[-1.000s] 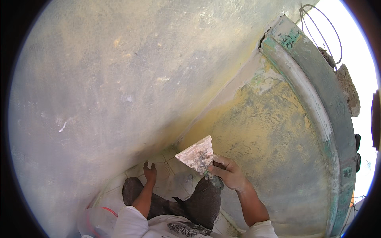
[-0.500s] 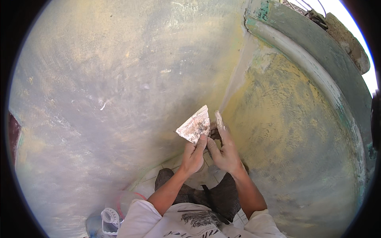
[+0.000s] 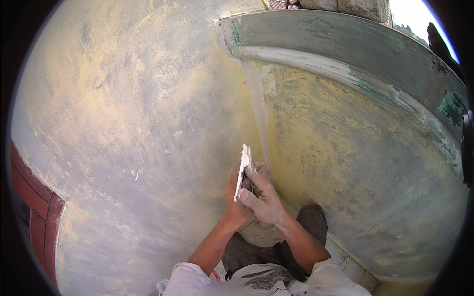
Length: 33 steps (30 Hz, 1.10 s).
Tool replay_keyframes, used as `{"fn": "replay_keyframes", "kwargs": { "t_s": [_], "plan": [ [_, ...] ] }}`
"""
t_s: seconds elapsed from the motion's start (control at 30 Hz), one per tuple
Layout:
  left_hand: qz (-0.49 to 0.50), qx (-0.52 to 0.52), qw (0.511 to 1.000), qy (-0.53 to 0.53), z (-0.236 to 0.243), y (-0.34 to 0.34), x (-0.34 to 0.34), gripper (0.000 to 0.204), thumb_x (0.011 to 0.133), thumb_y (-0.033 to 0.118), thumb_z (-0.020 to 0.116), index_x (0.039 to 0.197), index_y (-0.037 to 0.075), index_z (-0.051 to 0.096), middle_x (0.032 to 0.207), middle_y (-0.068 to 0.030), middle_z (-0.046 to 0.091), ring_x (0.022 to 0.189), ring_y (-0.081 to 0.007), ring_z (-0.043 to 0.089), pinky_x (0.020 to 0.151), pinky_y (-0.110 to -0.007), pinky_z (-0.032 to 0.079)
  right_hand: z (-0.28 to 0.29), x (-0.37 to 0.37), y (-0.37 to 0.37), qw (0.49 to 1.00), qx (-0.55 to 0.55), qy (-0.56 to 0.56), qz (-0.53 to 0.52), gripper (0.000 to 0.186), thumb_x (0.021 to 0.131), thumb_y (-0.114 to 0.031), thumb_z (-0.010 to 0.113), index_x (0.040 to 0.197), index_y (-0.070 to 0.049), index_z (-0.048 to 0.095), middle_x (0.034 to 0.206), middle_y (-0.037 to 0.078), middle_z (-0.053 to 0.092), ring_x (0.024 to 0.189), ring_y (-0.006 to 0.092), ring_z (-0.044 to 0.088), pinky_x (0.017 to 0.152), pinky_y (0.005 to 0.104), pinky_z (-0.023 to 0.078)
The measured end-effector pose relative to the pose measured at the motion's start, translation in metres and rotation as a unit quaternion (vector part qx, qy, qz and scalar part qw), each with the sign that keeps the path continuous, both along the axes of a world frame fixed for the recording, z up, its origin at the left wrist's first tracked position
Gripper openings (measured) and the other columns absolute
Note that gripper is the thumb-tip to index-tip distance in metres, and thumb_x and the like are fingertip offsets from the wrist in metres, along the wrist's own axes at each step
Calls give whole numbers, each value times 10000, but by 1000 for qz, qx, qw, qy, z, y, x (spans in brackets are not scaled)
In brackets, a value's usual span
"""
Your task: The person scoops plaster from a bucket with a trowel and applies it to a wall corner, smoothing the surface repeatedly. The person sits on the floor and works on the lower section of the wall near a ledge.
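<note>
A putty knife (image 3: 241, 173) with a broad triangular blade, smeared with white putty, is held nearly edge-on in front of my body. My left hand (image 3: 234, 203) is wrapped round it from the left, its fingers partly hidden behind the blade. My right hand (image 3: 266, 198), grey with dried putty, closes on it from the right. The right thumb presses near the blade's lower end and the fingers curl against its face. Beyond both hands, a smooth grey strip of filler (image 3: 257, 101) runs down the corner where two patchy yellow-grey walls meet.
The left wall (image 3: 123, 123) and right wall (image 3: 355, 172) rise close around me. A grey-green ledge (image 3: 335, 37) with a white moulding tops the right wall, stones (image 3: 345, 6) on it. A dark red frame (image 3: 42, 217) stands at far left. Below are pale floor tiles (image 3: 345, 259).
The blade has turned from face-on to nearly edge-on. My right hand has come in from beside it onto its face. The view has swung right, bringing the red frame further in.
</note>
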State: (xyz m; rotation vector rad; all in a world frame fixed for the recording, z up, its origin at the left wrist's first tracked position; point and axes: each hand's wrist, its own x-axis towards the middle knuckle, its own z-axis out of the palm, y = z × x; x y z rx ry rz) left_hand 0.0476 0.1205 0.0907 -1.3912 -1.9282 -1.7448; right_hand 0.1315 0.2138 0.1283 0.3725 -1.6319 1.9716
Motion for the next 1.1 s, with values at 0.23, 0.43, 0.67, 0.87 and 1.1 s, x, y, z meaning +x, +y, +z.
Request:
{"fn": "replay_keyframes", "kwargs": {
  "t_s": [0.23, 0.43, 0.67, 0.87, 1.1],
  "plan": [
    [4, -8, 1000, -14, 12, 4, 3, 539, 930, 64, 644, 1420, -64, 461, 1190, -215, 633, 1034, -360, 649, 854, -440, 527, -17, -7, 0, 999, -25, 37, 5, 563, 1061, -470, 493, 1294, 41, 539, 1121, 86, 511, 1050, 189, 504, 955, 345, 429],
    [19, 0, 1000, 1, 5, 3, 0, 535, 931, 56, 637, 1421, -71, 466, 1190, -220, 635, 1026, -375, 650, 846, -443, 529, -13, -4, 1, 999, -30, 40, 15, 628, 1079, -495, 420, 1402, 39, 489, 1232, 101, 524, 1150, 201, 480, 1029, 361, 391],
    [60, -18, 996, 71, 14, 4, 2, 542, 938, 39, 628, 1438, -82, 456, 1187, -232, 617, 1054, -360, 654, 871, -414, 531, -14, -9, 1, 998, -51, 31, 23, 623, 1085, -473, 418, 1438, 38, 469, 1331, 109, 464, 1231, 207, 432, 1082, 364, 351],
    [28, 104, 978, -179, -10, 9, -4, 522, 953, 39, 614, 1437, -82, 457, 1182, -221, 609, 1039, -334, 654, 871, -403, 534, -26, -19, -3, 996, -47, 42, 57, 595, 1092, -431, 432, 1467, 31, 442, 1322, 93, 451, 1250, 184, 429, 1102, 344, 339],
    [75, 3, 997, -3, 2, -8, -8, 494, 921, 15, 608, 1393, -71, 494, 1096, -211, 603, 980, -343, 655, 802, -413, 533, -42, -34, -10, 997, -47, 24, 49, 591, 1091, -399, 446, 1493, 35, 425, 1451, 114, 476, 1343, 195, 423, 1138, 350, 327]
  ]
}}
